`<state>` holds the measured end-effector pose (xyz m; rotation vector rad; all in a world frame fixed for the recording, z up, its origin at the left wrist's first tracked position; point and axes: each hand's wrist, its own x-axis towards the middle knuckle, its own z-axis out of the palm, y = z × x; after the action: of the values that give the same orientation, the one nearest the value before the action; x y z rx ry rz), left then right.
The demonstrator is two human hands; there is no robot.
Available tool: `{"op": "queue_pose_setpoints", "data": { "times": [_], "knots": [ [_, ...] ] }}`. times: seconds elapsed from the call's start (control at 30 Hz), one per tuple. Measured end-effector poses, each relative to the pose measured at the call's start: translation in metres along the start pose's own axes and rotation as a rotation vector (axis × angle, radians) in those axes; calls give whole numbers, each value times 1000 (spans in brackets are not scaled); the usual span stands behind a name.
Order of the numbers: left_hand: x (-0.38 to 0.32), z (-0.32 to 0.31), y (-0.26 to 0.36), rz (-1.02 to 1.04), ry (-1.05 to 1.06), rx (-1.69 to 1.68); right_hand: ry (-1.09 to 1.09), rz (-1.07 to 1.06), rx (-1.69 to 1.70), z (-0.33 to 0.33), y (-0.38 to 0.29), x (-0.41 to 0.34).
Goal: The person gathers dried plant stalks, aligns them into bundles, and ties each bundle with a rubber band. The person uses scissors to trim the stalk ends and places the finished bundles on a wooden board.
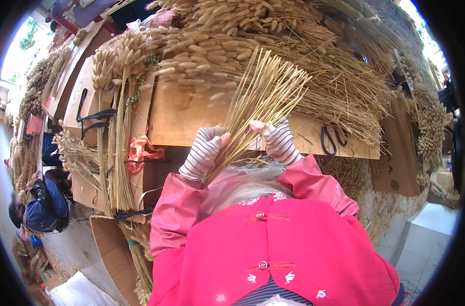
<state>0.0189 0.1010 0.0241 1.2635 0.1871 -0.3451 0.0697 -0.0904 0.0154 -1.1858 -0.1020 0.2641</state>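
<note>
A fanned bundle of dried grass stalks [269, 90] rises between my hands, cut ends up. My left hand [207, 147], in a striped fingerless glove, grips the bundle's lower left side. On its right side, my right hand [278, 139], gloved the same way, pinches some stalks between thumb and fingers. The bundle's lower end disappears behind my left forearm, so any seed heads there are hidden. Just beyond lies a wooden board [190, 114]. Loose bunny-tail grass [205, 57] is heaped on its far side, fluffy heads to the left and stalks to the right.
Scissors with dark handles [329, 140] lie at the board's right front edge. Tied bunny-tail bundles [121, 153] stand at left, beside a red-orange ribbon [140, 153] and black straps [98, 116]. Cardboard boxes [395, 153] flank the board. A white box [427, 229] is at far right.
</note>
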Motion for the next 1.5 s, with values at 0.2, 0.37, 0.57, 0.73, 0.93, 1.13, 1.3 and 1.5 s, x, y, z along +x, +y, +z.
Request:
{"op": "queue_pose_setpoints", "data": {
  "times": [0.2,0.37,0.57,0.73,0.93,1.13,1.3,1.5],
  "knots": [
    [4,23,-19,304,445,227,-48,88,72,2,0,1],
    [6,40,-27,537,505,824,19,55,-116,10,-2,4],
    [4,25,-4,266,245,576,43,114,-234,1,-9,2],
    [-10,7,7,76,-131,219,-33,165,-44,2,-14,-2],
    [-15,14,5,-46,-225,-116,-87,97,113,6,-11,-1],
    [-16,28,-3,-14,-41,-86,-112,16,70,2,-8,0],
    [-12,33,-6,54,65,-2,-18,111,-76,2,-9,2],
    [-15,41,-5,14,145,-91,-3,106,164,4,-11,-4]
  ]
}}
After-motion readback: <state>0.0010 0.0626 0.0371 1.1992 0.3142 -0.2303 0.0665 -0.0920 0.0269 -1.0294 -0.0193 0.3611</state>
